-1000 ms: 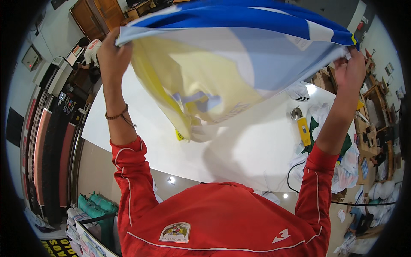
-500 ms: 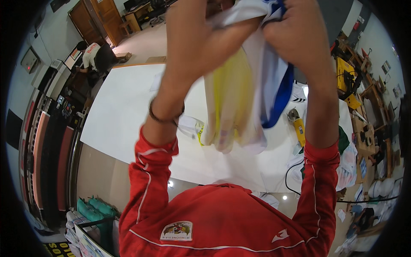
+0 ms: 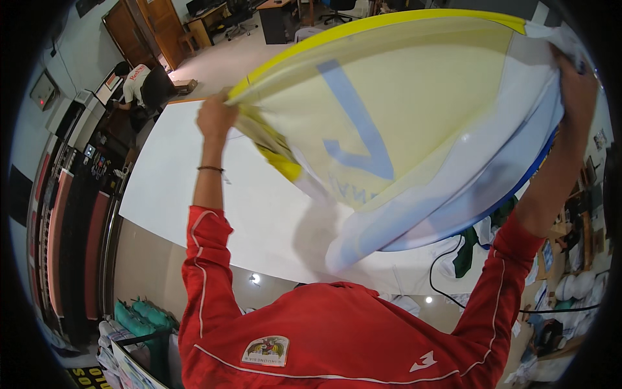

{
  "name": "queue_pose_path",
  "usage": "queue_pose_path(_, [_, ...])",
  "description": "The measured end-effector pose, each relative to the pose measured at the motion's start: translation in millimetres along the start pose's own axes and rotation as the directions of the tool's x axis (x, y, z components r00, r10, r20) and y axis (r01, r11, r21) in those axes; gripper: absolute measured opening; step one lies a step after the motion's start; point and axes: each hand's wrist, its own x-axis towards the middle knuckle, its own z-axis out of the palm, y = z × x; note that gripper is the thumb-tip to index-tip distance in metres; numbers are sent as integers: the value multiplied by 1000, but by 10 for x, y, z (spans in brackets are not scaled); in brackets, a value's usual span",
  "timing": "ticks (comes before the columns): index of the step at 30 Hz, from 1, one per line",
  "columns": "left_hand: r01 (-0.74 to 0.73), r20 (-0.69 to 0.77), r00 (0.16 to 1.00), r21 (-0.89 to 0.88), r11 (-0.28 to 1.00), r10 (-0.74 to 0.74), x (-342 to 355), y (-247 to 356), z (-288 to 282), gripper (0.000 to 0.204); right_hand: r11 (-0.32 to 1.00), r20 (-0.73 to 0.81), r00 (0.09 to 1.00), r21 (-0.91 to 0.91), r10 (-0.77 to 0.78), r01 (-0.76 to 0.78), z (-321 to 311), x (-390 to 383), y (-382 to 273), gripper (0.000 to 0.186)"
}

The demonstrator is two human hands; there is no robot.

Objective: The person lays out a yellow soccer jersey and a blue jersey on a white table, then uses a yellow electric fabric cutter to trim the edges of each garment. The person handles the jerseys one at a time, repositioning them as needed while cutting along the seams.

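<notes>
A large sheet of thin printed fabric [image 3: 434, 84] is spread in the air between my hands. It is pale yellow with a bright yellow edge, white and blue parts, and a blue printed mark showing through. At its left corner my left hand [image 3: 217, 118] is closed in a fist around the cloth. Far to the right, my right hand [image 3: 576, 91] grips the opposite corner, bunched in the fingers. The cloth billows and sags over the white table [image 3: 175, 168], its lower fold hanging close to the tabletop.
A wide-format printer [image 3: 74, 214] runs along the left side. Beyond it a person [image 3: 135, 84] sits on a chair. White and green cloth [image 3: 463, 256] lies on the table's right end beside a black cable [image 3: 433, 275]. Cluttered shelves line the right wall.
My hands have moved apart, the left one to the left and the right one to the right. The bundled, hanging fabric has opened into a wide sheet.
</notes>
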Motion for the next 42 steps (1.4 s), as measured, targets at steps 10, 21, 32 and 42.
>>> queue_pose_path(10, [135, -86, 986, -105, 985, -144, 1867, -1526, -501, 32, 976, 363, 906, -91, 217, -197, 1680, -415, 1169, 44])
queue_pose_path(21, [-205, -544, 811, -606, 768, -212, 22, -1938, -1068, 29, 982, 111, 991, -179, 77, -56, 294, -2157, 1085, 27])
queue_pose_path(32, [165, -94, 978, -208, 964, -188, -2487, -3521, 770, 31, 974, 546, 808, -159, 221, -158, 798, -5193, 980, 57])
queue_pose_path(42, [234, -47, 972, 39, 972, -232, -2984, -3477, 1022, 34, 968, 654, 714, -149, 249, -201, 880, -6066, 627, 36])
